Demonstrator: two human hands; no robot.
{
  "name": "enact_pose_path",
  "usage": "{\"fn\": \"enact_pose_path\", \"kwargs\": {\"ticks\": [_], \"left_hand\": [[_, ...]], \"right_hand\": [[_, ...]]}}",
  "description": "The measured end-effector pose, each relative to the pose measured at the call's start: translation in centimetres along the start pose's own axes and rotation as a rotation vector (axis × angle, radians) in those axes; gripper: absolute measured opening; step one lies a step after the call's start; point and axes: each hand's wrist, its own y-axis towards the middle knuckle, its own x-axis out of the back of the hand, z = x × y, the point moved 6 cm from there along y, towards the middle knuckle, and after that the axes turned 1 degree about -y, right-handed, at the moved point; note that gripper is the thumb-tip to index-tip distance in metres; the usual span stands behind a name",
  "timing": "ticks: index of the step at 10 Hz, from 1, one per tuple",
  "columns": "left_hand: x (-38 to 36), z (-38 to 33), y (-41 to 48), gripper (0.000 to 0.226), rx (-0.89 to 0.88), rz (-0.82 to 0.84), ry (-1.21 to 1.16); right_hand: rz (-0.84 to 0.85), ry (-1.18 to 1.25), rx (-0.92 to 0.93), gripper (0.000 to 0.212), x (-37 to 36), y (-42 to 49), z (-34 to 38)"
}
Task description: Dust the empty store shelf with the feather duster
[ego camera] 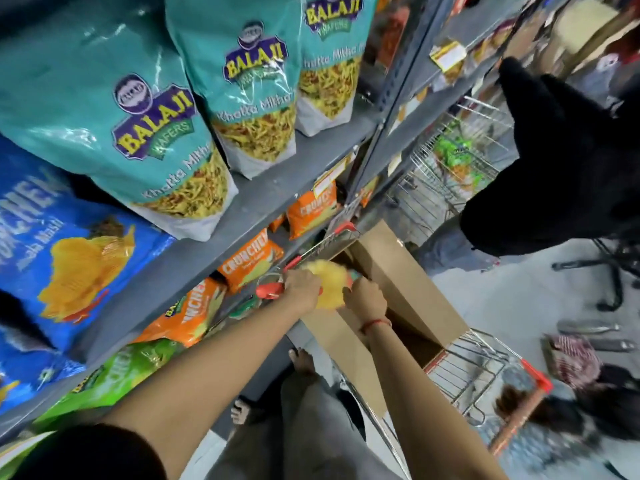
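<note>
Left hand (300, 286) fingers curled down onto the yellow feather duster (328, 285), gripping its near-left edge; exact finger spread can't be read, the hand is seen from the back. Right hand (364, 298) fingers bent into the fluff on the duster's right side, tips buried, so pinch or flat press can't tell. Red thread band on the right wrist.

Duster sits between both hands, over the open top of the cardboard box (398, 271), at the box's left rim. Box stands in the wire shopping cart (474, 372); red cart handle (273, 289) just left of the duster, touching the left hand.

Left of the box: grey shelf (263, 199) stocked with teal Balaji bags (145, 133) above, orange Crunchex packs (249, 261) below. Right of the box: a person in black (568, 161) standing in the aisle.
</note>
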Motion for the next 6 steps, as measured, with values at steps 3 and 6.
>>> {"fn": "enact_pose_path", "kwargs": {"ticks": [3,6], "left_hand": [[-0.9,2.1,2.8,0.031,-0.022,-0.095,0.042],[1.9,5.1,0.1,0.036,-0.018,-0.340,-0.193]], "right_hand": [[-0.021,-0.054,0.010,0.025,-2.2,2.1,0.3],[-0.089,-0.042,0.190,0.025,1.3,-0.2,4.1]]}}
